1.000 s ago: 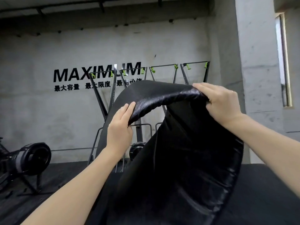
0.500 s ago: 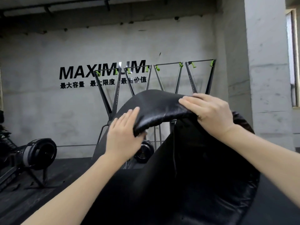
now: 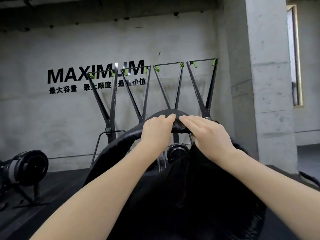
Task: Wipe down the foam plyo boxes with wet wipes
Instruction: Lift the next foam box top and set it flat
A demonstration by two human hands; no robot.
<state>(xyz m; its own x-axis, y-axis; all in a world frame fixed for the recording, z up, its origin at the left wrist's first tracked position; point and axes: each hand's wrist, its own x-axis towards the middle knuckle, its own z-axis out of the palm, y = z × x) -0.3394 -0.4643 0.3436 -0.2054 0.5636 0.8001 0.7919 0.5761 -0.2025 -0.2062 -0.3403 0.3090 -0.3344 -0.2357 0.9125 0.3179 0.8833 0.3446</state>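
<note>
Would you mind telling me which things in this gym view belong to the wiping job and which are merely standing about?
Part of the job:
- black cover, its top edge gripped by both hands
- left hand
- right hand

Just standing about:
- ski machines against the wall
- rowing machine flywheel at the left
- wall lettering

No wet wipes are visible.
</note>
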